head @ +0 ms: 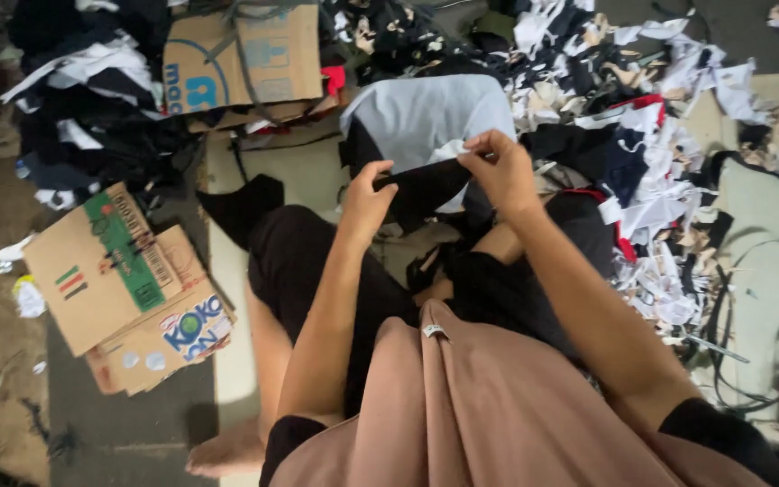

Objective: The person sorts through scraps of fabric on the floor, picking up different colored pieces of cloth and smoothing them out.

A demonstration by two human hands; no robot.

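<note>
Both hands pinch one black cloth piece (421, 185), held just above the lap: left hand (367, 200) clamped on its left edge, right hand (500, 169) on its right. Pale blue fabric (426, 113) lies at twelve o'clock, scrap pile (669, 189) at three, flattened cartons (119, 289) at nine.

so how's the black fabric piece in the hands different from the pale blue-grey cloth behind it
The black fabric piece is dark, narrow and stretched between the left hand and right hand; the pale blue-grey cloth is light, much broader and lies loose on the pile, unheld. Both are soft textile pieces.
</note>
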